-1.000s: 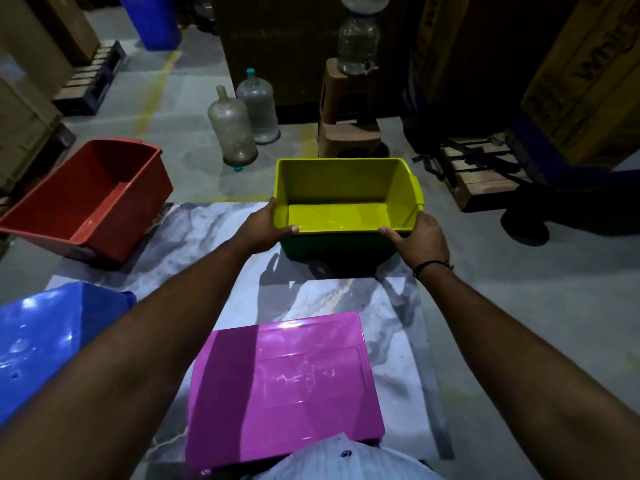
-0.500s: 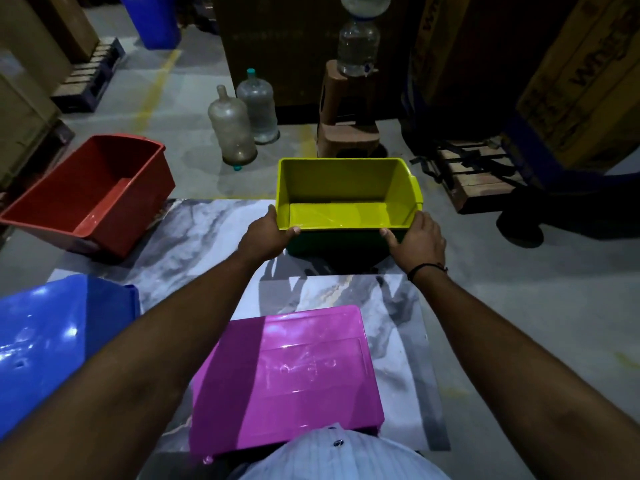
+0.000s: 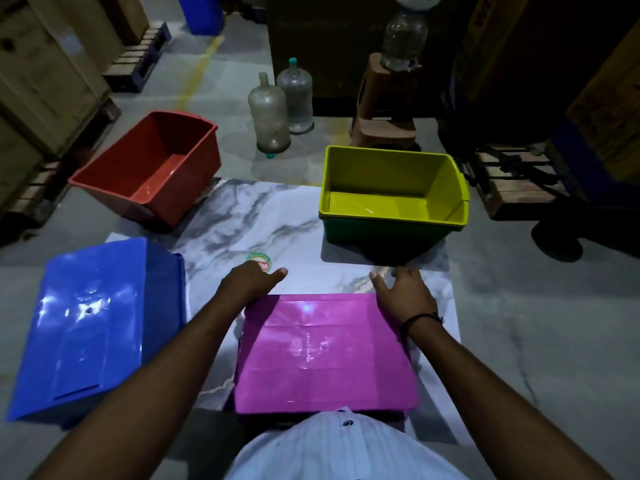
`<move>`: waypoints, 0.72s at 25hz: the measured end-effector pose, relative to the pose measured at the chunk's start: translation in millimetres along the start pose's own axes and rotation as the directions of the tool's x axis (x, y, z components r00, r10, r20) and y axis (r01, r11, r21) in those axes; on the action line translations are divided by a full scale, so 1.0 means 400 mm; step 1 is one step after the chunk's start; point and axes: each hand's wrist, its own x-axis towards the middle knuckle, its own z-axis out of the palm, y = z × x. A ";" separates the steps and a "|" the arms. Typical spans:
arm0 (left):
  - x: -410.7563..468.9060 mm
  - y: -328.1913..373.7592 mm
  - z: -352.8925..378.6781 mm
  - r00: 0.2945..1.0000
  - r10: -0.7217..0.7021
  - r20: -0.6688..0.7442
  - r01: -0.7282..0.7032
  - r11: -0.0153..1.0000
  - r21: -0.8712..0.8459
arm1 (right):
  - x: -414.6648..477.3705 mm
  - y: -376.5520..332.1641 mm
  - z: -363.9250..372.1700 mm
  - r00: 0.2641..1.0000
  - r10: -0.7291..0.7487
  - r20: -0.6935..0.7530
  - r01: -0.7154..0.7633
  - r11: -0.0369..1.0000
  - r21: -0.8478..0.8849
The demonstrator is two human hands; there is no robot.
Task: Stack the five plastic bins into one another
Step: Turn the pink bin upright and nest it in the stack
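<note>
Left hand: spread at the far left corner of the pink bin, fingers draped over its far edge; thumb loose, nothing lifted.
Right hand: fingers splayed open at the bin's far right corner; whether the palm actually presses the plastic is hard to judge.
Pink bin: upside down, just under and nearer than both sets of fingers.
Yellow bin: upright, nested in the green bin, beyond the right fingers and apart from them.
Red bin: tilted, well beyond the left fingers, far left.
Blue bin: overturned, left of the left hand.
Surface: marbled sheet on a grey concrete floor; a round sticker just past the left fingers.
Room: dim; cartons, pallets.
Count: five bins; two water jugs on the floor.
</note>
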 end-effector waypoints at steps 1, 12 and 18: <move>-0.015 -0.014 -0.001 0.998 -0.050 0.045 0.051 0.998 -0.028 | -0.005 -0.011 -0.002 0.998 0.046 0.048 -0.046 0.999 -0.011; -0.070 -0.009 -0.050 0.996 0.071 -0.057 -0.082 0.973 -0.218 | -0.023 -0.123 -0.046 0.997 -0.016 -0.074 0.024 0.992 0.121; -0.084 -0.017 -0.128 0.963 0.130 -0.235 -0.225 0.868 -0.443 | -0.068 -0.179 -0.151 0.983 -0.031 -0.184 0.082 0.958 0.276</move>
